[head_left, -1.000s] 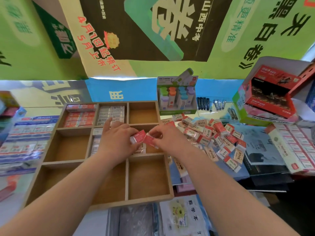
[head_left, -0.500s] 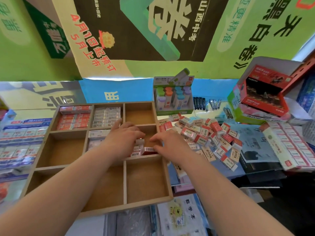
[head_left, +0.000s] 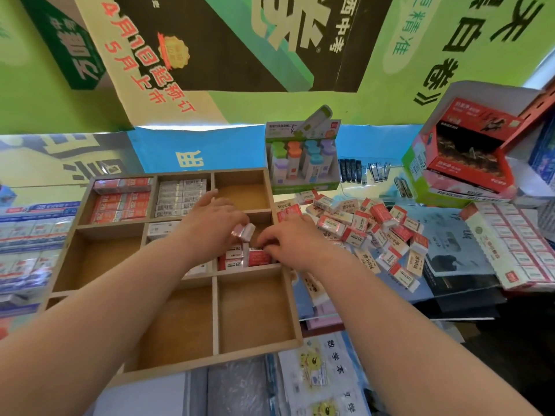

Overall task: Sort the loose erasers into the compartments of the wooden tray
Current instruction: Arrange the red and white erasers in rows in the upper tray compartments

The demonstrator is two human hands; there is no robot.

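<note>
Red-and-white wrapped eraser (head_left: 244, 231) pinched in left hand (head_left: 213, 226); right hand (head_left: 292, 241) touches packed erasers (head_left: 232, 263) in wooden tray's (head_left: 255, 310) middle-right compartment, grip unclear.

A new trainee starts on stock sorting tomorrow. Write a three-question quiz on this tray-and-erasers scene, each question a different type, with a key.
1. True or false: the far right corner compartment of the wooden tray is packed with erasers.
2. Where does the loose eraser pile lie relative to the tray? A. to its left B. to its right C. inside its near row
3. Fill in: the left hand holds one ___ above the tray's middle row.
Key: 1 false, it holds nothing; 2 B; 3 eraser.
</note>
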